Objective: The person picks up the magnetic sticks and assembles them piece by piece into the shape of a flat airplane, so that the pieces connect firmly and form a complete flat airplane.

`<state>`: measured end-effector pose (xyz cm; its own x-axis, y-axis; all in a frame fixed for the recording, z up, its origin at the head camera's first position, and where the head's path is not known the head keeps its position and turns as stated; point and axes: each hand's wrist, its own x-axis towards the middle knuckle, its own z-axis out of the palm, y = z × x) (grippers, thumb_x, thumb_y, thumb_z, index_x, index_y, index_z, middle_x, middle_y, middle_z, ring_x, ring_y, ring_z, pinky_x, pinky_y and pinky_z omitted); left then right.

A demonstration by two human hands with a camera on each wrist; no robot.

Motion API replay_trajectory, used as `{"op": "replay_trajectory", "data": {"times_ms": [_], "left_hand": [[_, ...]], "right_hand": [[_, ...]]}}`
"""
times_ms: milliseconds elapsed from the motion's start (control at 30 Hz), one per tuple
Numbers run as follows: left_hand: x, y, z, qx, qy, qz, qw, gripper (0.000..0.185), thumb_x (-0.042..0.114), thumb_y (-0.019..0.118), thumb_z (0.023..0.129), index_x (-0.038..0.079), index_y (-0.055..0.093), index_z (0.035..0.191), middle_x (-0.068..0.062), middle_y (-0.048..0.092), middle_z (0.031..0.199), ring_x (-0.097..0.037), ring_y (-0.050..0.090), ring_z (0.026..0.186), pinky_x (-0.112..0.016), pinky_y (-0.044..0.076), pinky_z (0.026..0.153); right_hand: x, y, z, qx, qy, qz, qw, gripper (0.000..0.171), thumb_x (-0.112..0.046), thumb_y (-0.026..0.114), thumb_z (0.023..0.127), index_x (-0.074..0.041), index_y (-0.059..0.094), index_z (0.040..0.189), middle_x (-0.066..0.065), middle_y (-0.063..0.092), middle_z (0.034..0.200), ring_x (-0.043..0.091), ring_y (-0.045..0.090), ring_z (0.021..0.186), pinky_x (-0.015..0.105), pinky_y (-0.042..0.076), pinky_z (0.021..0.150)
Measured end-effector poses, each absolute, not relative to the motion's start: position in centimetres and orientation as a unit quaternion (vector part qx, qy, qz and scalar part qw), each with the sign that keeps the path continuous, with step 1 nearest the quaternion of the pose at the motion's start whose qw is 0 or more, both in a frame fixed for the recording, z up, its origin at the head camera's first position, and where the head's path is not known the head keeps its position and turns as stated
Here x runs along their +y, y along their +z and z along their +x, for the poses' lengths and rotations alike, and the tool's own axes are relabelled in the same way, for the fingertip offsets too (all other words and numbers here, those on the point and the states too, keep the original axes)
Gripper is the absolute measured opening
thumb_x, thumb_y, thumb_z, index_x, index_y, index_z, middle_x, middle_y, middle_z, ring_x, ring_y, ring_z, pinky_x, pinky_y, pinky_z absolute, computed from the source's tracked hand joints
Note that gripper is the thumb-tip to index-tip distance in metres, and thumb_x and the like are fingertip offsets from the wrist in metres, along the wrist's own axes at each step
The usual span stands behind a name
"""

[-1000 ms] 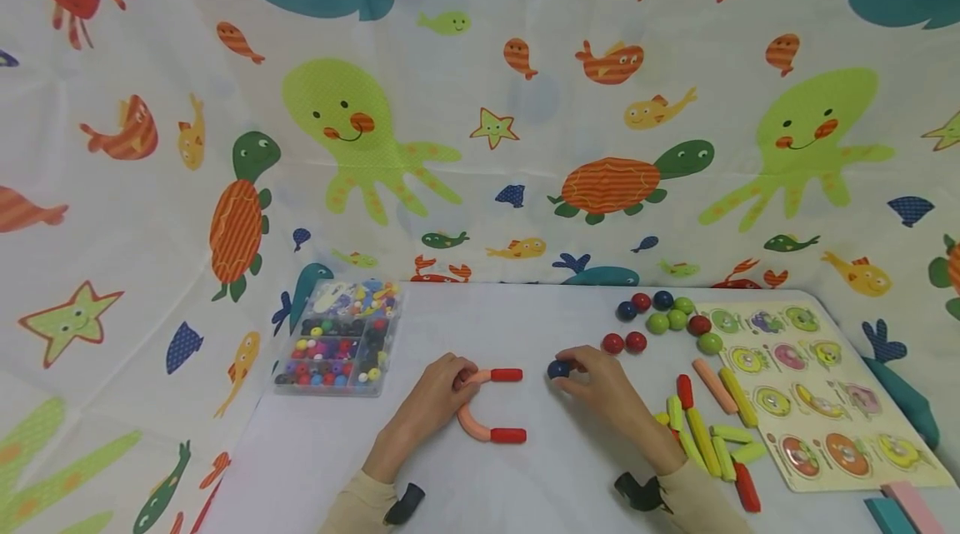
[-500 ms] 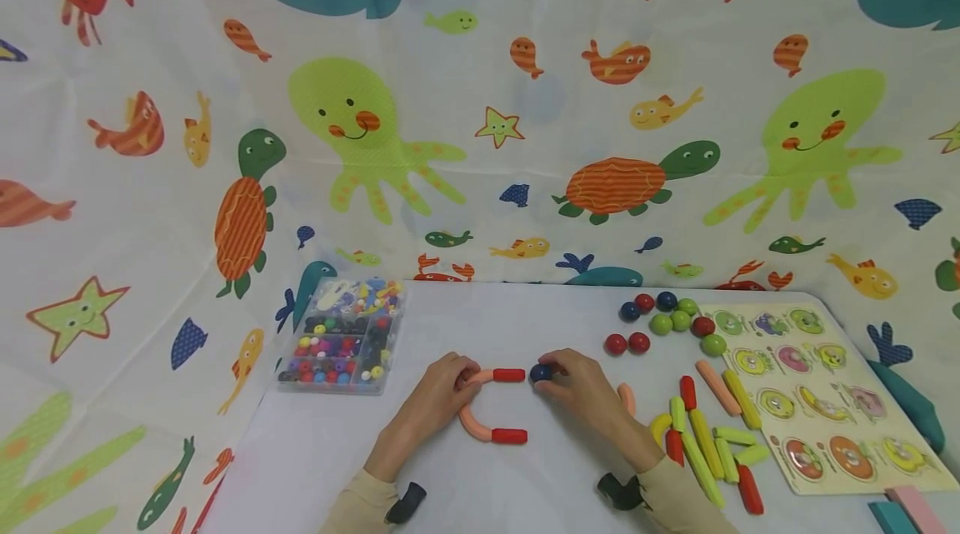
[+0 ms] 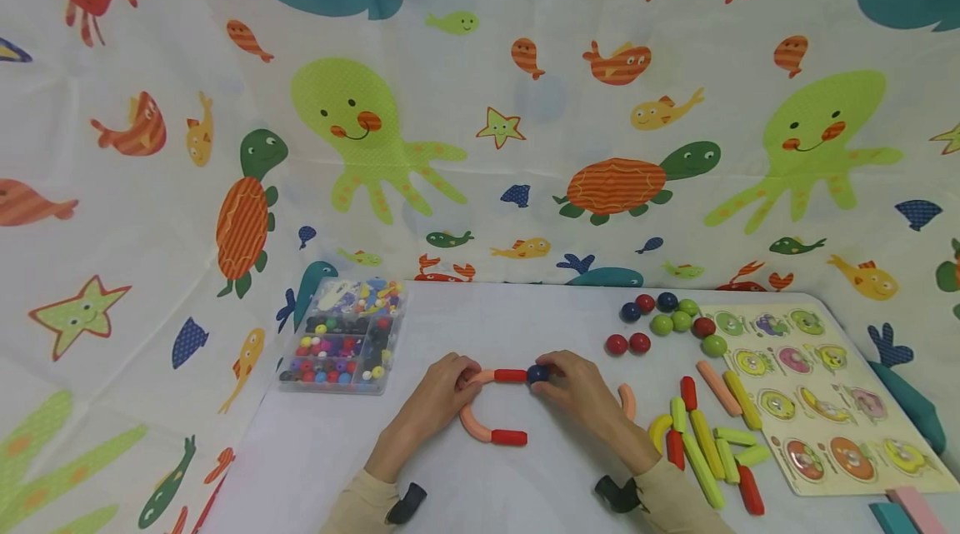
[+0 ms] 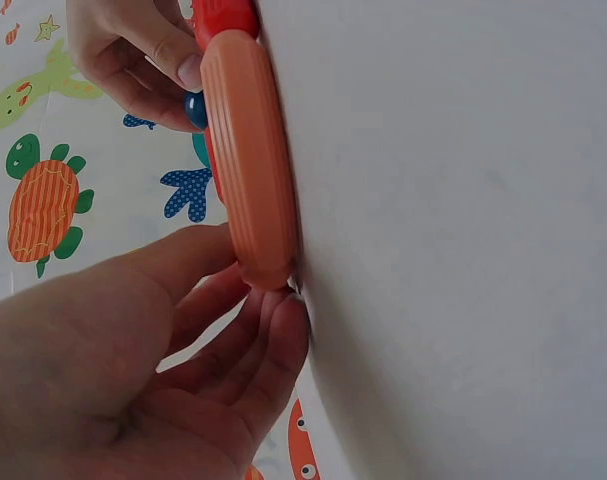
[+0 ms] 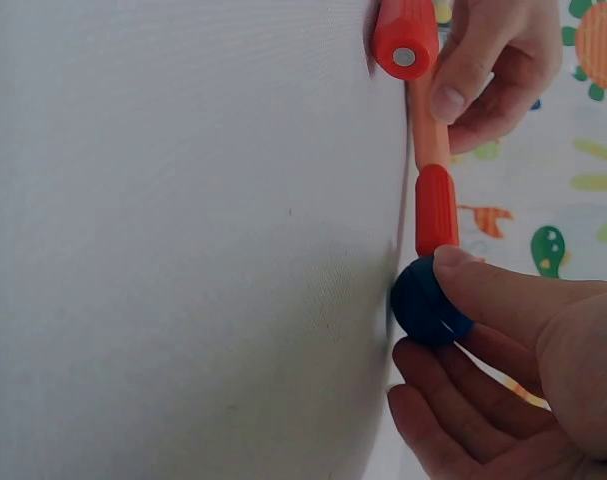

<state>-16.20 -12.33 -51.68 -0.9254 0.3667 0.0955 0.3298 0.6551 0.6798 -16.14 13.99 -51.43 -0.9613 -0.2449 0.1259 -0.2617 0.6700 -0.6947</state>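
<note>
A dark blue ball (image 3: 537,373) is pinched between the thumb and fingers of my right hand (image 3: 577,388). It touches the end of a short red rod (image 3: 511,376), as the right wrist view also shows with the blue ball (image 5: 423,303) against the red rod (image 5: 437,210). That rod joins a curved peach piece (image 3: 474,424), whose lower end carries a second red rod (image 3: 509,438); together they form a sideways U. My left hand (image 3: 438,392) pinches the peach curve near its upper bend. In the left wrist view the peach piece (image 4: 249,160) rises above the fingertips.
Red, green and blue balls (image 3: 681,321) lie at the back right. Yellow, green, red and peach rods (image 3: 703,442) lie right of my right forearm, beside a wooden picture board (image 3: 847,401). A divided bead box (image 3: 341,336) stands at the left. Teal and pink blocks (image 3: 892,517) sit front right.
My right hand has moved left with the blue ball, from apart to touching the end of the upper red rod. The left hand holds its place on the peach curve.
</note>
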Motion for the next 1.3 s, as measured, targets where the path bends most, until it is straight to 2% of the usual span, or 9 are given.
{"op": "replay_trajectory", "data": {"times_ms": [200, 367, 600, 733, 833, 967, 1000, 1100, 1300], "left_hand": [[-12.4, -51.4, -16.0, 0.917, 0.357, 0.176, 0.030, 0.025, 0.019, 0.072, 0.095, 0.010, 0.068, 0.118, 0.005, 0.056, 0.092, -0.011, 0.053, 0.084, -0.020, 0.048, 0.074], [-12.4, -51.0, -15.4, 0.923, 0.345, 0.172, 0.011, 0.026, 0.021, 0.073, 0.095, 0.012, 0.069, 0.119, 0.006, 0.058, 0.096, -0.013, 0.058, 0.089, -0.024, 0.053, 0.079], [-12.1, -50.1, -14.6, 0.906, 0.371, 0.205, -0.013, 0.018, 0.021, 0.071, 0.096, 0.014, 0.073, 0.113, 0.010, 0.063, 0.100, -0.005, 0.058, 0.089, -0.025, 0.055, 0.082], [-11.9, -49.6, -14.3, 0.888, 0.397, 0.231, 0.010, 0.020, 0.018, 0.073, 0.095, 0.013, 0.073, 0.114, 0.010, 0.064, 0.101, -0.006, 0.058, 0.089, -0.026, 0.056, 0.083], [-11.7, -49.5, -14.1, 0.878, 0.405, 0.254, 0.023, 0.022, 0.017, 0.074, 0.094, 0.011, 0.073, 0.114, 0.009, 0.065, 0.100, -0.007, 0.059, 0.090, -0.026, 0.056, 0.084], [-11.6, -49.7, -14.0, 0.868, 0.412, 0.274, 0.045, 0.021, 0.020, 0.074, 0.093, 0.011, 0.072, 0.113, 0.009, 0.066, 0.099, -0.005, 0.061, 0.091, -0.026, 0.056, 0.086], [-11.6, -49.7, -14.0, 0.866, 0.413, 0.276, 0.055, 0.022, 0.021, 0.074, 0.094, 0.012, 0.072, 0.113, 0.009, 0.066, 0.100, -0.005, 0.061, 0.092, -0.027, 0.056, 0.087], [-11.5, -49.5, -13.9, 0.861, 0.417, 0.275, 0.092, 0.024, 0.026, 0.074, 0.094, 0.013, 0.072, 0.114, 0.006, 0.069, 0.104, -0.008, 0.063, 0.096, -0.029, 0.056, 0.090], [-11.3, -49.5, -13.7, 0.860, 0.408, 0.274, 0.136, 0.029, 0.034, 0.076, 0.091, 0.015, 0.073, 0.113, 0.004, 0.072, 0.105, -0.013, 0.064, 0.098, -0.027, 0.055, 0.091]], "right_hand": [[14.1, -51.3, -16.2, -0.911, 0.392, 0.132, -0.004, 0.039, -0.017, 0.084, 0.084, -0.012, 0.070, 0.120, 0.000, 0.071, 0.111, 0.016, 0.067, 0.103, 0.039, 0.056, 0.095], [14.4, -51.1, -16.0, -0.912, 0.389, 0.129, -0.002, 0.040, -0.017, 0.084, 0.084, -0.012, 0.070, 0.120, 0.000, 0.072, 0.111, 0.016, 0.067, 0.104, 0.039, 0.056, 0.095], [16.8, -50.3, -16.2, -0.915, 0.393, 0.093, -0.010, 0.040, -0.020, 0.080, 0.088, -0.014, 0.068, 0.126, 0.002, 0.070, 0.118, 0.017, 0.064, 0.109, 0.041, 0.056, 0.095], [19.5, -49.6, -16.9, -0.914, 0.397, 0.081, 0.004, 0.038, -0.021, 0.075, 0.093, -0.012, 0.066, 0.128, 0.006, 0.070, 0.120, 0.020, 0.064, 0.110, 0.045, 0.055, 0.097], [21.6, -49.1, -17.6, -0.916, 0.391, 0.078, 0.045, 0.033, -0.018, 0.074, 0.094, -0.008, 0.068, 0.125, 0.008, 0.072, 0.115, 0.022, 0.065, 0.103, 0.037, 0.056, 0.092], [23.9, -48.6, -18.4, -0.921, 0.373, 0.054, 0.098, 0.030, -0.015, 0.073, 0.095, -0.005, 0.068, 0.123, 0.011, 0.073, 0.111, 0.026, 0.068, 0.100, 0.037, 0.058, 0.088], [24.4, -48.6, -18.5, -0.922, 0.370, 0.046, 0.105, 0.031, -0.015, 0.072, 0.095, -0.005, 0.068, 0.124, 0.012, 0.073, 0.111, 0.028, 0.069, 0.101, 0.041, 0.058, 0.089], [25.6, -48.6, -18.9, -0.926, 0.362, 0.013, 0.106, 0.034, -0.015, 0.070, 0.096, -0.004, 0.065, 0.128, 0.017, 0.071, 0.116, 0.033, 0.067, 0.107, 0.051, 0.057, 0.091], [26.8, -49.1, -19.4, -0.930, 0.362, -0.032, 0.057, 0.040, -0.019, 0.068, 0.098, -0.004, 0.060, 0.134, 0.021, 0.067, 0.125, 0.036, 0.062, 0.115, 0.052, 0.053, 0.098]]}}
